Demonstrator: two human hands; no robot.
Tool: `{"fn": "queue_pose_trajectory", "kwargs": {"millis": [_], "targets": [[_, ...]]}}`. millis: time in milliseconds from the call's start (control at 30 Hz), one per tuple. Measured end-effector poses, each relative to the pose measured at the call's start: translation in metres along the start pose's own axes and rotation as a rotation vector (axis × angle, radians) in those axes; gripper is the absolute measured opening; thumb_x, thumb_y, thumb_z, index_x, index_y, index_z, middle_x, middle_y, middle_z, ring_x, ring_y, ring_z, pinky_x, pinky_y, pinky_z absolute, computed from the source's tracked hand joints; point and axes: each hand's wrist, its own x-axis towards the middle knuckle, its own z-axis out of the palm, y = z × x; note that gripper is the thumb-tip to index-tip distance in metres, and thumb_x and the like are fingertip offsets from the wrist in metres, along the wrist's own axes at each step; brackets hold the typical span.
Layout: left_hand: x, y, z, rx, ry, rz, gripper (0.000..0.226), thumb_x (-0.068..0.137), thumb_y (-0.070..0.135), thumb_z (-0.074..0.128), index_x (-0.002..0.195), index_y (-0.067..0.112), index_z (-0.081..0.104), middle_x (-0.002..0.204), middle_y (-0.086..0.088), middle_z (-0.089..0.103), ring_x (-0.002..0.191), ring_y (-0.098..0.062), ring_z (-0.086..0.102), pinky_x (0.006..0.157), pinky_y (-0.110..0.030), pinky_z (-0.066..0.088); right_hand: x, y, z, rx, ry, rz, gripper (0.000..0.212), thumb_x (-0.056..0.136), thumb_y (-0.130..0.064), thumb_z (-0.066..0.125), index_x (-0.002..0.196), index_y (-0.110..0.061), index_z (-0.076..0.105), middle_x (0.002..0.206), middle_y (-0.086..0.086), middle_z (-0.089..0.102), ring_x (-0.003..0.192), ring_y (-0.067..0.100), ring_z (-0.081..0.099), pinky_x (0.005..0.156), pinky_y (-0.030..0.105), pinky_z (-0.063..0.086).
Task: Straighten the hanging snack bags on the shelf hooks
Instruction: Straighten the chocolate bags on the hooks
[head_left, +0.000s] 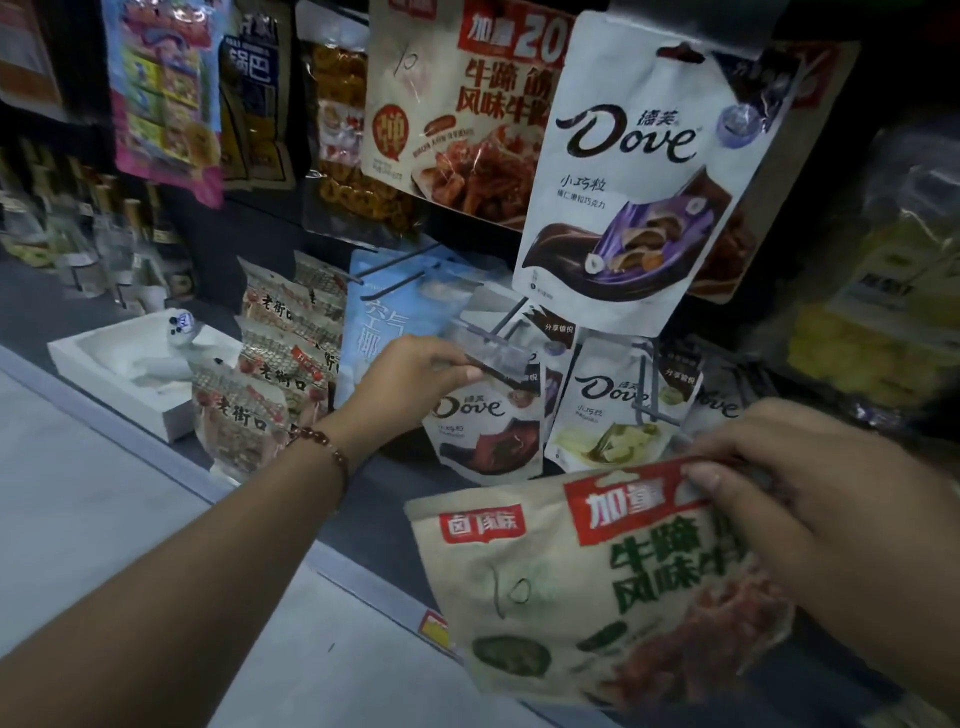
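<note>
I judge the job midway: my right hand (810, 499) pinches a loose beef-snack bag (587, 587), off its hook, while my left hand (415, 371) pinches the clear tag (491, 351) above a hanging Dove bag (480, 426).

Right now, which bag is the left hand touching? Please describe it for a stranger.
Find the big white Dove bag hanging on top. Below it hang smaller Dove bags; the left hand pinches the clear tag over the leftmost one. Its picture is dark red, its neighbour's pale green.
</note>
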Motion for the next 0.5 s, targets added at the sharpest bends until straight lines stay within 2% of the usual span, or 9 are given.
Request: {"fn": "queue_pose_trajectory", "kwargs": {"millis": [67,133,167,233,300,367,400,467,500], "targets": [[-0.001,-0.007,-0.001,-0.106,0.056,-0.051,0.017,0.089,0.021,0.071,0.104,0.014,0.077,0.079,0.004,0.071,0.056,0.004,0.060,0.051,-0.009,0.042,0.004,-0.002,0.011,0.034,-0.028,-0.006,0.016,0.088,-0.044,0.049,0.082,-0.040,0.063,0.085,-0.024,0.057,0.085,-0.001,0.054,0.063,0.024,0.041],[0.003,-0.013,-0.004,-0.150,0.084,-0.100,0.017,0.090,0.019,0.070,0.106,0.015,0.075,0.074,0.000,0.069,0.040,0.004,0.048,0.042,-0.009,0.035,0.007,-0.004,0.021,0.052,-0.045,-0.018,0.016,0.086,-0.043,0.050,0.083,-0.037,0.065,0.079,-0.023,0.055,0.081,-0.001,0.054,0.063,0.025,0.041],[0.006,-0.014,-0.006,-0.139,0.076,-0.109,0.015,0.090,0.020,0.070,0.103,0.015,0.076,0.071,0.002,0.067,0.040,0.003,0.047,0.043,-0.009,0.036,0.008,-0.006,0.024,0.060,-0.051,-0.024,0.017,0.086,-0.042,0.049,0.084,-0.037,0.065,0.079,-0.023,0.055,0.080,-0.001,0.053,0.063,0.024,0.040],[0.015,-0.011,-0.013,-0.126,0.011,-0.060,0.010,0.088,0.020,0.073,0.096,0.019,0.076,0.077,0.005,0.071,0.061,-0.002,0.063,0.060,-0.014,0.049,0.010,-0.008,0.030,0.069,-0.055,-0.040,0.017,0.087,-0.041,0.050,0.085,-0.036,0.066,0.078,-0.024,0.054,0.081,-0.003,0.053,0.061,0.020,0.036],[0.021,-0.003,-0.017,-0.094,-0.082,0.015,0.009,0.085,0.020,0.075,0.091,0.026,0.075,0.087,0.007,0.075,0.076,-0.004,0.069,0.073,-0.017,0.053,0.011,-0.008,0.032,0.074,-0.047,-0.049,0.014,0.089,-0.037,0.053,0.086,-0.035,0.067,0.078,-0.024,0.054,0.080,-0.003,0.052,0.061,0.019,0.034],[0.023,0.005,-0.020,-0.019,-0.129,0.053,0.013,0.084,0.017,0.076,0.086,0.029,0.075,0.080,0.011,0.074,0.071,0.001,0.066,0.068,-0.013,0.051,0.011,-0.006,0.033,0.068,-0.027,-0.054,0.013,0.092,-0.034,0.056,0.086,-0.035,0.067,0.078,-0.023,0.054,0.080,-0.002,0.053,0.061,0.019,0.034],[0.026,0.006,-0.020,-0.006,-0.125,0.044,0.012,0.084,0.016,0.077,0.085,0.028,0.076,0.078,0.008,0.075,0.068,-0.002,0.066,0.065,-0.016,0.051,0.010,-0.005,0.033,0.065,-0.021,-0.052,0.015,0.094,-0.034,0.055,0.086,-0.035,0.066,0.078,-0.023,0.054,0.081,-0.002,0.053,0.061,0.019,0.034],[0.027,0.005,-0.020,-0.050,-0.131,0.032,0.007,0.082,0.018,0.079,0.089,0.019,0.079,0.084,-0.001,0.077,0.074,-0.010,0.070,0.070,-0.025,0.055,0.008,-0.006,0.033,0.074,-0.028,-0.044,0.018,0.095,-0.038,0.050,0.084,-0.038,0.064,0.079,-0.024,0.053,0.084,-0.003,0.052,0.062,0.019,0.034],[0.026,0.006,-0.020,-0.079,-0.147,0.039,0.012,0.081,0.020,0.080,0.092,0.017,0.080,0.088,-0.001,0.077,0.081,-0.013,0.072,0.076,-0.028,0.057,0.008,-0.007,0.033,0.082,-0.044,-0.039,0.018,0.094,-0.040,0.049,0.084,-0.038,0.064,0.080,-0.023,0.053,0.086,-0.003,0.052,0.062,0.019,0.035]]}}
